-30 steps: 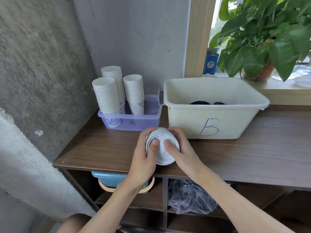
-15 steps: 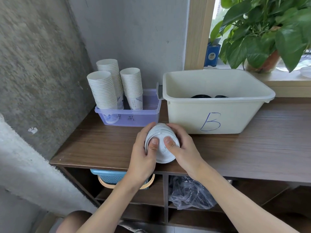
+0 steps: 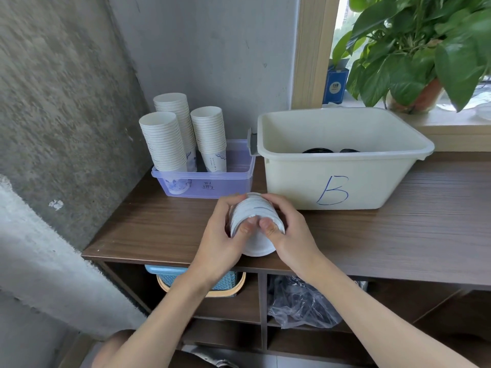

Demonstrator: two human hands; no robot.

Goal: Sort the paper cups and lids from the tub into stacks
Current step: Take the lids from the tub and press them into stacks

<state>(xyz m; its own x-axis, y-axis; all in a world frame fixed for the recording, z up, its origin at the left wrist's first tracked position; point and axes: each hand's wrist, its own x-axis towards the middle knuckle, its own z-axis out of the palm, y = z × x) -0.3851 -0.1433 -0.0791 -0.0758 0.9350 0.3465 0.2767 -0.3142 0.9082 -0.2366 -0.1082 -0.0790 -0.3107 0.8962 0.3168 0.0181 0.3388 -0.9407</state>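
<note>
Both grips hold a stack of white lids (image 3: 255, 216) at lower centre, over the table (image 3: 398, 235). The left hand (image 3: 218, 235) and right hand (image 3: 289, 229) wrap its sides, thumbs on the front lid. It is likely light, thin and prone to slide apart, so squeeze from the sides and ends. The tub (image 3: 345, 181) stands just behind.

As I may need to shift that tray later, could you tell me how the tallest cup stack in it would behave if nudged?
Probably top-heavy: the tallest cup stack stands far taller than the purple tray holding it, so it may tip. Being thin paper, it likely weighs little and dents easily.
</note>
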